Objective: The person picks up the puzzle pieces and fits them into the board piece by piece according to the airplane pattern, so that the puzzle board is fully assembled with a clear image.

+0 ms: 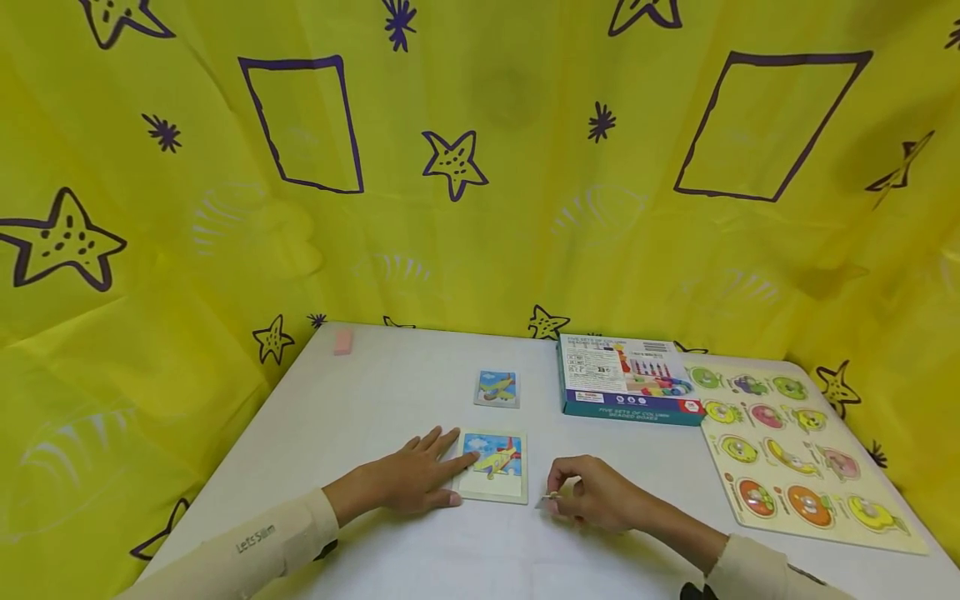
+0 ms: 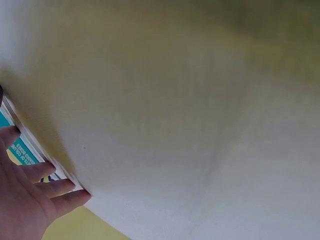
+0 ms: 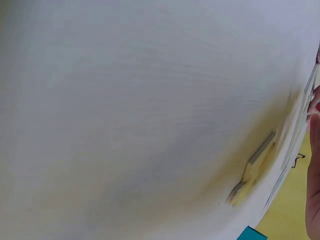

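My left hand (image 1: 420,475) rests with its fingers spread at the left edge of a small square jigsaw board (image 1: 489,487). Its index finger reaches over onto the partly assembled yellow airplane picture (image 1: 495,454); the lower part of the board is bare cream. Just right of the board, my right hand (image 1: 596,492) pinches a small, flat puzzle piece (image 1: 546,502) between thumb and fingertips. In the left wrist view the left hand (image 2: 30,195) shows at the lower left. A grey-edged, yellowish piece (image 3: 255,162) lies on the white cloth near the right hand (image 3: 314,175).
A small airplane picture card (image 1: 497,389) lies behind the board. At the back right stands a beaded-boxes carton (image 1: 626,379), with a fruit puzzle board (image 1: 795,450) beside it. A pink block (image 1: 342,342) sits at the back left, before a yellow curtain (image 1: 480,250).
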The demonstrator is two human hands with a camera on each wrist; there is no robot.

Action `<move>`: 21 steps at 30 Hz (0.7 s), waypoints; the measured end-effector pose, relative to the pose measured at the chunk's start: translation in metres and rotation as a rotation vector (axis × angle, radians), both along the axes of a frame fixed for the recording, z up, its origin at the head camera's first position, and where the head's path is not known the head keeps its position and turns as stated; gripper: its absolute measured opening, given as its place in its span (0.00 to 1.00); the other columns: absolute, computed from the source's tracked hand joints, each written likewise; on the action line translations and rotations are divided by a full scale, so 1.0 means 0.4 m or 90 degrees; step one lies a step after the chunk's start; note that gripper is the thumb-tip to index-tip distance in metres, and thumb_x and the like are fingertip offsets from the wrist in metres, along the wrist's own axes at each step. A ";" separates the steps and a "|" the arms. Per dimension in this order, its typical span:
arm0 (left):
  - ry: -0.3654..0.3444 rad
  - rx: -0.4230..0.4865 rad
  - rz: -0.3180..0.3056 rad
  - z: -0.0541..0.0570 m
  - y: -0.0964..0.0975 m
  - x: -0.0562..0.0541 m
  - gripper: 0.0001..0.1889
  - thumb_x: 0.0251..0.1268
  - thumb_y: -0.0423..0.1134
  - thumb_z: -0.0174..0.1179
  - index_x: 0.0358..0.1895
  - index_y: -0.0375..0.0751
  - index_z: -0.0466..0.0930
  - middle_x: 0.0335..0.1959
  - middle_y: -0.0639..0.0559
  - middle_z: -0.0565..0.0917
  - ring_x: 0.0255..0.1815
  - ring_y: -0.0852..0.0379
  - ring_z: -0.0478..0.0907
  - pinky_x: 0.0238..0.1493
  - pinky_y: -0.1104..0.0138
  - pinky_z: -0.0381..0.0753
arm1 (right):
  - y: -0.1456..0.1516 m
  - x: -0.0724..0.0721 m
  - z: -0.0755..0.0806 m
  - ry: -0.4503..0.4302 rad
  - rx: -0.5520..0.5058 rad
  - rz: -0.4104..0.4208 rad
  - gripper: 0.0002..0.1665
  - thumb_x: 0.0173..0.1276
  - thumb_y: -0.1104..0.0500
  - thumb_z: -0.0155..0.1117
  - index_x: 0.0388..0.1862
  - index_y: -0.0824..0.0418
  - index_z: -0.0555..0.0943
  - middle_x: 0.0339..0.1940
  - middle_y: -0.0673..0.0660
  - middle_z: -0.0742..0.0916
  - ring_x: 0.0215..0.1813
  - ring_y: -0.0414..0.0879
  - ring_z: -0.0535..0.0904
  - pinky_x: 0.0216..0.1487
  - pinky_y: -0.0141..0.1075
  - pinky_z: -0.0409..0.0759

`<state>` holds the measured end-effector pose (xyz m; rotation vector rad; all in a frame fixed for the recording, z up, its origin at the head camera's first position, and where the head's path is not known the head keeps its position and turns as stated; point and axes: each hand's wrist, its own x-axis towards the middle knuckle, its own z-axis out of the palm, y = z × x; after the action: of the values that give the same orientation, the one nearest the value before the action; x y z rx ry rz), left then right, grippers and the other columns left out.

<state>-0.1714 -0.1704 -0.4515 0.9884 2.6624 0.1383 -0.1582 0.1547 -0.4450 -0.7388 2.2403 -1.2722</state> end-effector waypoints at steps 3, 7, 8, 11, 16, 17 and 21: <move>0.003 -0.005 0.000 -0.001 -0.001 0.000 0.35 0.75 0.63 0.47 0.81 0.61 0.53 0.82 0.38 0.51 0.80 0.31 0.49 0.73 0.39 0.59 | -0.018 -0.005 0.006 -0.004 -0.010 0.001 0.04 0.68 0.65 0.68 0.36 0.63 0.80 0.34 0.54 0.84 0.19 0.40 0.74 0.22 0.28 0.76; 0.005 -0.011 0.001 -0.002 0.000 -0.001 0.35 0.75 0.63 0.47 0.81 0.61 0.53 0.82 0.38 0.51 0.80 0.31 0.50 0.73 0.39 0.60 | -0.044 -0.014 0.012 -0.002 -0.012 0.013 0.05 0.67 0.66 0.67 0.41 0.65 0.82 0.32 0.53 0.83 0.20 0.39 0.74 0.22 0.28 0.76; 0.005 -0.012 0.001 -0.002 0.000 -0.002 0.35 0.75 0.63 0.48 0.81 0.61 0.54 0.82 0.38 0.52 0.80 0.31 0.50 0.73 0.39 0.60 | -0.051 -0.017 0.013 0.002 -0.013 0.017 0.06 0.68 0.65 0.67 0.43 0.66 0.82 0.32 0.53 0.82 0.19 0.39 0.74 0.21 0.28 0.75; 0.006 -0.015 0.001 -0.002 0.001 -0.004 0.35 0.75 0.64 0.48 0.80 0.61 0.54 0.82 0.38 0.52 0.80 0.31 0.51 0.73 0.39 0.61 | -0.069 -0.026 0.014 0.020 -0.002 0.030 0.11 0.70 0.64 0.66 0.49 0.66 0.84 0.33 0.52 0.82 0.19 0.39 0.74 0.21 0.28 0.74; 0.008 -0.013 -0.001 -0.002 -0.001 -0.007 0.36 0.74 0.64 0.48 0.80 0.60 0.54 0.82 0.39 0.52 0.80 0.32 0.51 0.73 0.39 0.61 | -0.100 -0.039 0.008 0.042 0.008 0.048 0.15 0.70 0.63 0.65 0.53 0.68 0.83 0.31 0.51 0.80 0.18 0.36 0.73 0.20 0.27 0.73; 0.008 -0.011 0.000 -0.003 -0.002 -0.007 0.36 0.74 0.64 0.49 0.80 0.60 0.54 0.81 0.38 0.52 0.80 0.32 0.51 0.73 0.39 0.61 | -0.105 -0.041 0.007 0.045 0.005 0.050 0.15 0.70 0.64 0.66 0.52 0.69 0.83 0.30 0.51 0.80 0.18 0.36 0.73 0.20 0.27 0.73; 0.009 -0.001 0.005 -0.007 -0.004 -0.009 0.37 0.73 0.65 0.49 0.80 0.58 0.55 0.81 0.37 0.52 0.80 0.31 0.51 0.73 0.40 0.61 | -0.128 -0.044 0.002 0.045 -0.010 0.047 0.13 0.68 0.64 0.68 0.49 0.67 0.81 0.27 0.51 0.81 0.18 0.38 0.74 0.22 0.28 0.74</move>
<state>-0.1749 -0.1722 -0.4541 0.9823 2.6784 0.1319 -0.1757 0.1036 -0.4442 -0.8766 2.2398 -1.2480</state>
